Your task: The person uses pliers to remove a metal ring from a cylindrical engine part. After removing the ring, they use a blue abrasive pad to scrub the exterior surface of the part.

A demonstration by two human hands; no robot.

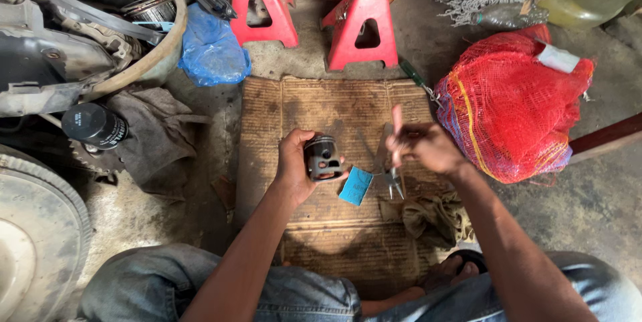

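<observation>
Item, cardboard mat (334, 115) on the floor: we keep the work over it, so a dropped part lands soft. Item, piston (323, 158), dark, held above the mat: our left hand (294, 165) wraps it, grip closed round the skirt; we judge a firm, steady hold best. Item, right hand (424, 147), blurred beside it, one finger raised; whether it holds anything we cannot tell. Item, blue abrasive sheet (356, 186) and pliers (388, 175), lying near.
</observation>
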